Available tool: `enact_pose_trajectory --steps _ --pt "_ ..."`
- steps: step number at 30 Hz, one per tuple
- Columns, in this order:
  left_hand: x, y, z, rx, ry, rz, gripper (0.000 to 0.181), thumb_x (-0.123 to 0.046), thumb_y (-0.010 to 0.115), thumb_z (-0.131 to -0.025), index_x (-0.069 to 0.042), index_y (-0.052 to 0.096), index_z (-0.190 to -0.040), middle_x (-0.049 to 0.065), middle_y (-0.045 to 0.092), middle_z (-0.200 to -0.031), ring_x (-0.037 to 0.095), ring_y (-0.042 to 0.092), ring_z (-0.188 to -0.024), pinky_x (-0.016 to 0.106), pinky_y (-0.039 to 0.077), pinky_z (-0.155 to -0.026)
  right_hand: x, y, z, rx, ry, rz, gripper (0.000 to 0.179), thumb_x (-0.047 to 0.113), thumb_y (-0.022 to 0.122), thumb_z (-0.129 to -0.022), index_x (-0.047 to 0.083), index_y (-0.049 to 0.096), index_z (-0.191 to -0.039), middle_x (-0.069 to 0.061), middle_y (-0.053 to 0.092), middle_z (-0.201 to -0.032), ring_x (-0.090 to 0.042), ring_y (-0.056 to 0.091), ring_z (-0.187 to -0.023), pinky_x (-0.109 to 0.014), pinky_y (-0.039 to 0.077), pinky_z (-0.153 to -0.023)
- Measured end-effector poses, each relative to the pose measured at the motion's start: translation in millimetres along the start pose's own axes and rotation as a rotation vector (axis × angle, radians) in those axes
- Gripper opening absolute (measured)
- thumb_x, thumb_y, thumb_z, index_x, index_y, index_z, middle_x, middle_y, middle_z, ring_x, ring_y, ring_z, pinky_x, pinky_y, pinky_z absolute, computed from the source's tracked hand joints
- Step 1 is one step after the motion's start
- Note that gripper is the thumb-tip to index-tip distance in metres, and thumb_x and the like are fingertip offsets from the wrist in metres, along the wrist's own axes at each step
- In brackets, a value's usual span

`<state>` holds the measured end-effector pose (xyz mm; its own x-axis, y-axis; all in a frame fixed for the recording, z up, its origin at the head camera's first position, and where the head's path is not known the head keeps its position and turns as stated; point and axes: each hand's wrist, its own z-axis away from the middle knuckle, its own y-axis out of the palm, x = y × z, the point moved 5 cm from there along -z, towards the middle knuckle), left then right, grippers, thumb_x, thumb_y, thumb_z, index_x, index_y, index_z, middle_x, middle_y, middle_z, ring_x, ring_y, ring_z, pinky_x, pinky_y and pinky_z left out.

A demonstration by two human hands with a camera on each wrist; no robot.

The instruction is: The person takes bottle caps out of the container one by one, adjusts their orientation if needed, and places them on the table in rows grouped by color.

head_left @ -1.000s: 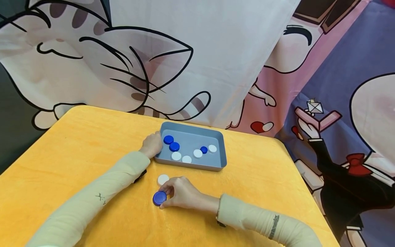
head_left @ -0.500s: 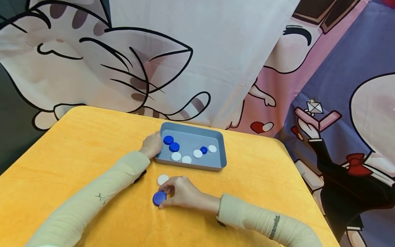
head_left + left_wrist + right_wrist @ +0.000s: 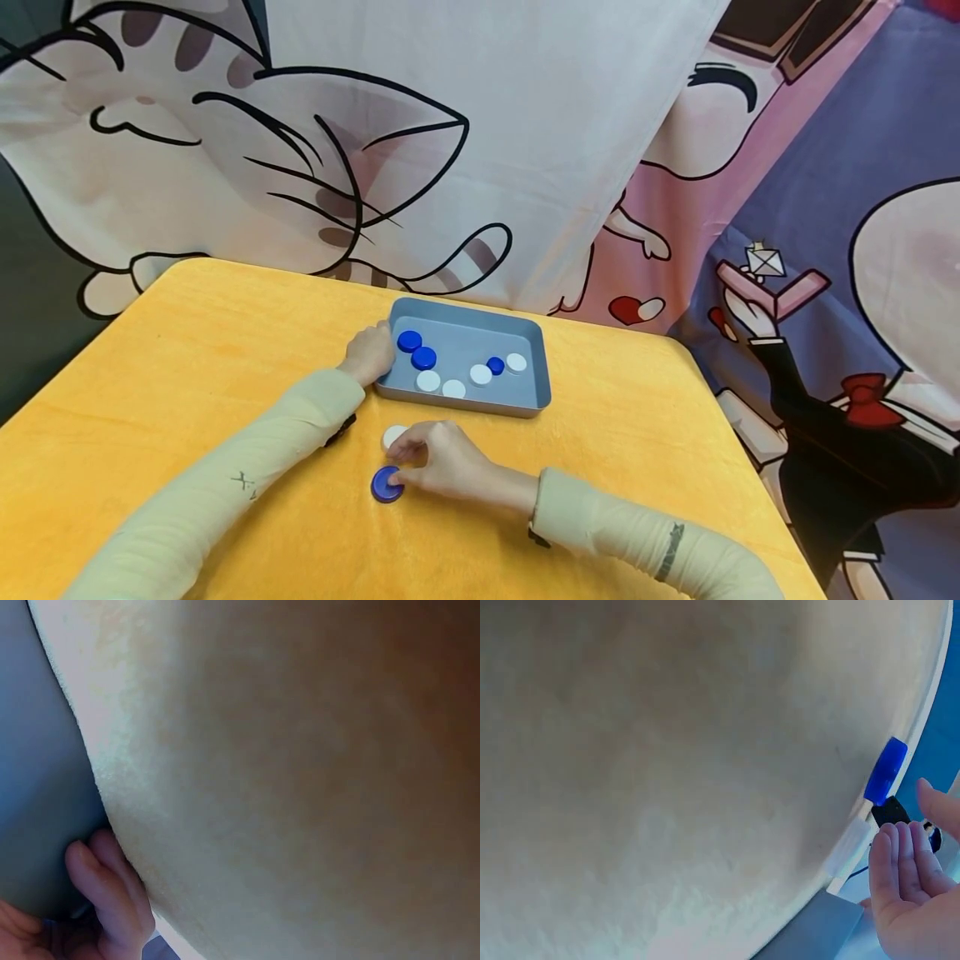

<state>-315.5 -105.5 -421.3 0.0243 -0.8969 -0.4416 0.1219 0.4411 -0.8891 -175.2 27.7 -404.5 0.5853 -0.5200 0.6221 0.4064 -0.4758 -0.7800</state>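
My left hand [image 3: 369,353] holds the left side of a grey-blue tray [image 3: 461,333]; its bent fingers [image 3: 109,889] lie against the tray wall in the left wrist view. A blue cap [image 3: 384,490] lies flat on the table, with a white cap [image 3: 391,436] just beyond it. Close over both is my right hand [image 3: 450,462], its thumb overlapping the blue cap's edge in the head view. In the right wrist view, thumb and fingers [image 3: 907,862] are spread apart with nothing between them, and the blue cap [image 3: 886,769] stands clear of them.
Inside the tray lie blue caps [image 3: 423,358] on the left, several white caps [image 3: 453,389] along the front and right, and a smaller blue cap [image 3: 496,366]. A yellow cloth covers the table [image 3: 615,442]. Behind it hangs a printed curtain [image 3: 585,150].
My right hand has let go of the blue cap's edge, its fingers and thumb lifting slightly. The blue cap stays in place on the table. My left hand and the tray have not moved.
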Motion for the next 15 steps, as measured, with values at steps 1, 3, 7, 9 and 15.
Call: enact_pose_trajectory --steps 1,3,7,9,15 --pt "0.3 0.3 0.1 0.002 -0.003 0.001 0.030 -0.006 0.040 -0.098 0.014 0.047 -0.121 0.030 0.062 -0.106 0.037 0.065 -0.095 0.048 0.055 -0.083 0 -1 -0.8 -0.006 -0.007 -0.003 0.024 0.021 0.082 -0.075 0.011 0.073 -0.095 0.002 0.075 -0.089 0.000 0.066 -0.078 -0.009 0.050 -0.070" --pt "0.5 0.5 0.3 0.003 -0.009 0.002 0.031 -0.006 0.041 -0.098 0.013 0.047 -0.122 0.030 0.062 -0.106 0.037 0.065 -0.095 0.048 0.055 -0.084 1 -4 -2.5 -0.010 -0.018 -0.019 0.023 0.020 0.082 -0.076 0.009 0.073 -0.095 0.000 0.075 -0.090 -0.002 0.067 -0.079 -0.009 0.050 -0.072" --pt "0.4 1.1 -0.2 0.004 -0.009 -0.001 0.032 -0.006 0.042 -0.098 0.014 0.046 -0.123 0.031 0.062 -0.107 0.037 0.065 -0.095 0.048 0.055 -0.084 -1 -7 -4.8 0.007 -0.029 -0.056 0.022 0.018 0.081 -0.077 0.008 0.073 -0.095 -0.002 0.075 -0.091 -0.002 0.067 -0.081 -0.010 0.051 -0.074" --pt "0.3 1.6 -1.0 0.000 -0.005 -0.005 0.032 -0.006 0.042 -0.098 0.014 0.046 -0.123 0.031 0.062 -0.107 0.038 0.065 -0.096 0.049 0.055 -0.084 -1 -9 -5.7 0.010 -0.030 -0.072 0.022 0.018 0.081 -0.077 0.008 0.073 -0.095 -0.002 0.075 -0.091 -0.002 0.068 -0.081 -0.011 0.051 -0.074" --pt "1.2 2.7 -3.3 -0.021 -0.013 -0.009 0.032 -0.006 0.042 -0.097 0.013 0.048 -0.121 0.031 0.063 -0.108 0.040 0.065 -0.097 0.049 0.055 -0.082 -1 -18 -10.1 -0.016 -0.026 -0.136 0.021 0.014 0.080 -0.077 0.006 0.072 -0.094 -0.005 0.075 -0.090 -0.009 0.069 -0.081 -0.016 0.054 -0.077"
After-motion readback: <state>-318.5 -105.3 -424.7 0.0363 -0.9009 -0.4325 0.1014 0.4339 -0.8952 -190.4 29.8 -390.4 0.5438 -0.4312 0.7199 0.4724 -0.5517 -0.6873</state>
